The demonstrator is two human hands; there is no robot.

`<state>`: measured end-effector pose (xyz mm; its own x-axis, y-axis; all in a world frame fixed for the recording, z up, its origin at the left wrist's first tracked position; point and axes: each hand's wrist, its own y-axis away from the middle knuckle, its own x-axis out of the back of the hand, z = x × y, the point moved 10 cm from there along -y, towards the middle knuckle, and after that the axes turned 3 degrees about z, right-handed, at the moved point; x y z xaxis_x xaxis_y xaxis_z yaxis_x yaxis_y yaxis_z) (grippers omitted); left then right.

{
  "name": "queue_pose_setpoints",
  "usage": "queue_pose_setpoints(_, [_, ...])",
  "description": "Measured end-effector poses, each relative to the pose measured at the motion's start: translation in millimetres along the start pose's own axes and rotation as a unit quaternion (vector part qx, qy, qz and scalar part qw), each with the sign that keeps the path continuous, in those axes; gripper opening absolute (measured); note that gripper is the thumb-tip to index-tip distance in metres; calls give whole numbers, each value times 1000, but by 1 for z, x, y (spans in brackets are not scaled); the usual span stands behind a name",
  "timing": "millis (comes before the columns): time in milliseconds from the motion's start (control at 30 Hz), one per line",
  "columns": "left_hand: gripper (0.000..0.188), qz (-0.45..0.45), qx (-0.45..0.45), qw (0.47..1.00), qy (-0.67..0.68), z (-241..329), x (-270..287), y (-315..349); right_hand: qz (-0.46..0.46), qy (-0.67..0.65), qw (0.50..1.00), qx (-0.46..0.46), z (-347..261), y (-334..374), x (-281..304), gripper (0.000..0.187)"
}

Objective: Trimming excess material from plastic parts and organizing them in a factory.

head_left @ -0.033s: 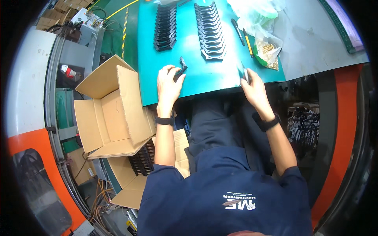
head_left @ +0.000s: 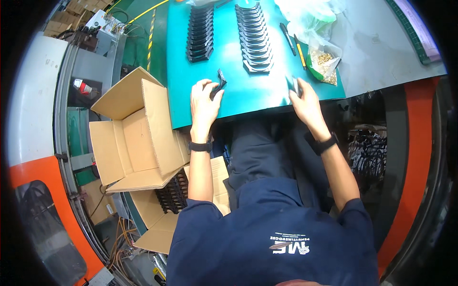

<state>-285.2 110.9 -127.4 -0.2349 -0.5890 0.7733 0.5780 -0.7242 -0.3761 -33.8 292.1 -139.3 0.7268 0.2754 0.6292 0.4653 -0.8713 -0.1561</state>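
Teal-green bench mat [head_left: 248, 97], grey further right. On it: two rows of black curved parts [head_left: 200, 33] [head_left: 254, 40], neatly stacked toward the far edge; two pens [head_left: 293, 42] just beside the right row; clear bag of small brass pieces [head_left: 323, 62]; crumpled clear plastic [head_left: 307, 14] behind.

Small black angled plastic part [head_left: 220, 82], tilted upright on the teal mat's near edge, pinched at its lower end by fingers.
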Motion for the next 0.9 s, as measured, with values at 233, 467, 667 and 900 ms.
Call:
queue_pose_setpoints(233, [32,81,-16,996,-44,46,25,13,68,69,992,86,-49,32,108,37])
queue_pose_setpoints(467, [22,-33,-203,943,261,254,47,24,411,242,878,-50,-85,245,365,16])
queue_pose_setpoints(667, [18,-56,-478,763,432,430,92,59,702,645,283,-101,-202,493,457,31])
queue_pose_setpoints(900, [15,-168,-541,608,556,528,106,150,844,201,457,-194,-112,605,508,53])
